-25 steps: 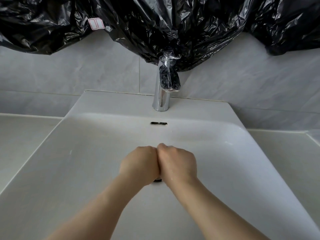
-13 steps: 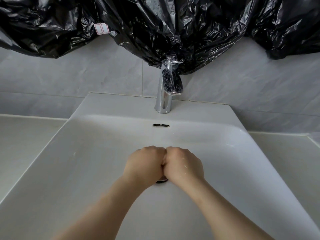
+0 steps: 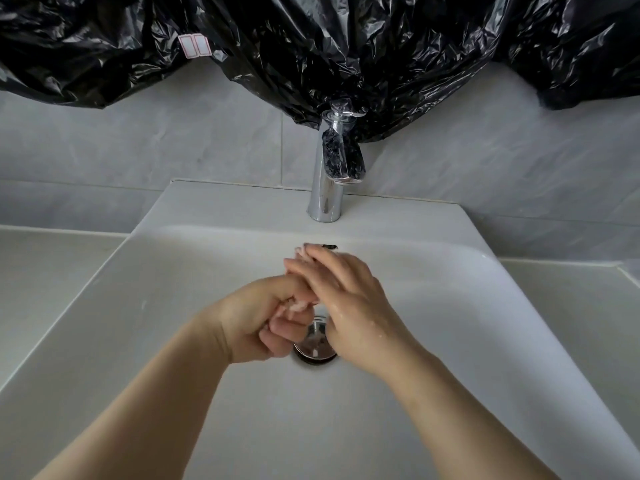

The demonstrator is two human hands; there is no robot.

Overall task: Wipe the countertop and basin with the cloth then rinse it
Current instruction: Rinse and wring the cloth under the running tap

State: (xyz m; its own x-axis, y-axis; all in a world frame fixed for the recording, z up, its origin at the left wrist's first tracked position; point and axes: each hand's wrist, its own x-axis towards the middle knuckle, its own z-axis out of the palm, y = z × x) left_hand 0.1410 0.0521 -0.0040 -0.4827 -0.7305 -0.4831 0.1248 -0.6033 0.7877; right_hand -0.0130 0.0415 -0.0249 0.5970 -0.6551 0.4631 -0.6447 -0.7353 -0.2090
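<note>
Unclenched since before, my right hand point(image 3: 349, 306) lies straight-fingered over my left hand point(image 3: 242, 320), curled above the basin point(image 3: 138, 341) drain point(image 3: 315, 351); what it holds I cannot tell.

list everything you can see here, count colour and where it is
plastic sheeting: 1 crumpled span, black, hung across the top of the wall
labels: 2, white with red edges, on the sheeting at upper left
wall tiles: several, grey, behind the basin
faucet: 1, chrome, on the basin's back ledge
basin: 1, white, centre
overflow slot: 1, dark, on the back wall of the basin, partly hidden by fingers
drain: 1, chrome, on the basin floor, below the hands
countertop: 2 stretches, off-white, left and right of the basin
left hand: 1, bare, fingers curled, over the drain
right hand: 1, bare, wet, fingers straight, laid over the left
</note>
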